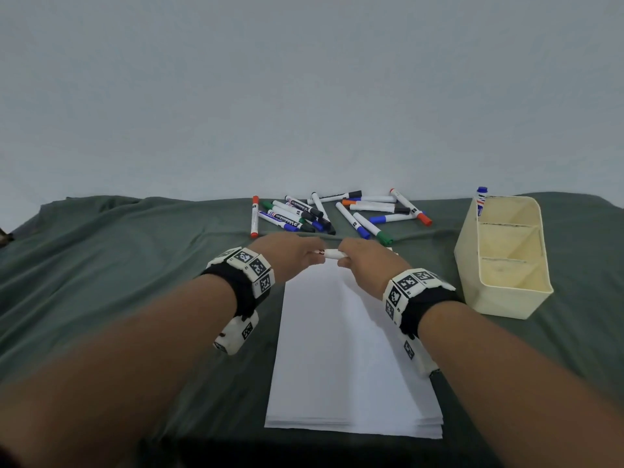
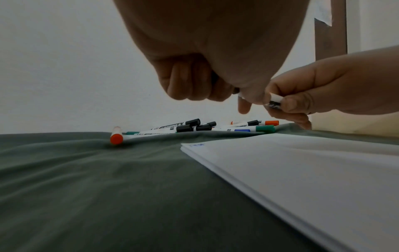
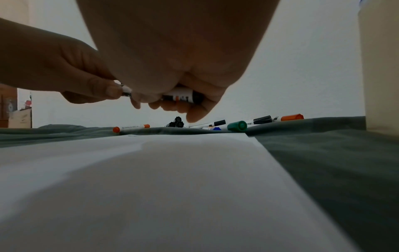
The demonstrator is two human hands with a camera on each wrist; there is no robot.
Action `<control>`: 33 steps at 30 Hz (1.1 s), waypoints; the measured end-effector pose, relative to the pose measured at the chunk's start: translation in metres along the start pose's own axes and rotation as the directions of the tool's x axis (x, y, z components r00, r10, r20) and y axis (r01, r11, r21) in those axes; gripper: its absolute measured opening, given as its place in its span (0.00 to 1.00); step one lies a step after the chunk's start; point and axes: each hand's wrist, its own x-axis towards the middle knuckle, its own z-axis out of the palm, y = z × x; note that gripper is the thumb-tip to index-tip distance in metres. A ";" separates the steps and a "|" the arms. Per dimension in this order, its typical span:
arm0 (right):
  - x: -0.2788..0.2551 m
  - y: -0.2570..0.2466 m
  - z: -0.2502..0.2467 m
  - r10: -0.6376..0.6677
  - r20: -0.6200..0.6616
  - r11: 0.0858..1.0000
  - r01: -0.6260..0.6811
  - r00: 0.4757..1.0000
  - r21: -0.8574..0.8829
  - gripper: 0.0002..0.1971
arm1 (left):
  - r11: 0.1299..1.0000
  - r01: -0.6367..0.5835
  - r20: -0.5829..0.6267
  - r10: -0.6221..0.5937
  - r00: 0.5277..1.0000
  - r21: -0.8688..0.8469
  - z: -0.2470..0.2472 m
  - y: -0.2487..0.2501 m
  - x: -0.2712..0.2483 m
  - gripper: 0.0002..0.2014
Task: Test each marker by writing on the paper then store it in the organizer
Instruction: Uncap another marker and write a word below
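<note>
A white marker (image 1: 332, 254) with a black end (image 3: 183, 97) is held level between both hands above the far end of the white paper stack (image 1: 351, 349). My left hand (image 1: 297, 256) grips its left end, fingers curled round something dark (image 2: 213, 78). My right hand (image 1: 359, 261) grips the barrel (image 2: 275, 100). Whether the cap is seated or pulled off is hidden by the fingers. The cream organizer (image 1: 506, 285) stands at the right with one blue-capped marker (image 1: 481, 201) upright in its far compartment. A faint blue scribble (image 2: 197, 145) marks the paper's far corner.
Several loose markers (image 1: 337, 214) with black, blue, green, orange and red caps lie in a heap beyond the paper, just past my hands. A green cloth (image 1: 118, 265) covers the table. A plain wall rises behind the table.
</note>
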 end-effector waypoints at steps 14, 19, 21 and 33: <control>-0.003 0.005 -0.007 0.134 0.098 0.989 -0.127 0.986 -0.077 0.10 | 0.971 0.149 0.068 -0.164 0.984 0.190 0.016 -0.103 -0.033 0.10; -0.004 0.003 -0.009 0.140 0.106 0.987 -0.131 0.984 -0.093 0.10 | 0.975 0.217 0.056 -0.220 0.974 0.051 0.019 -0.114 -0.041 0.21; -0.003 0.001 -0.010 0.143 0.113 0.986 -0.132 0.983 -0.101 0.09 | 0.974 0.221 0.041 -0.223 0.974 0.046 0.017 -0.111 -0.045 0.20; 0.000 0.006 -0.005 0.167 0.065 0.982 -0.160 0.984 -0.099 0.13 | 0.998 0.032 0.162 -0.023 0.987 -0.058 0.033 -0.032 -0.056 0.43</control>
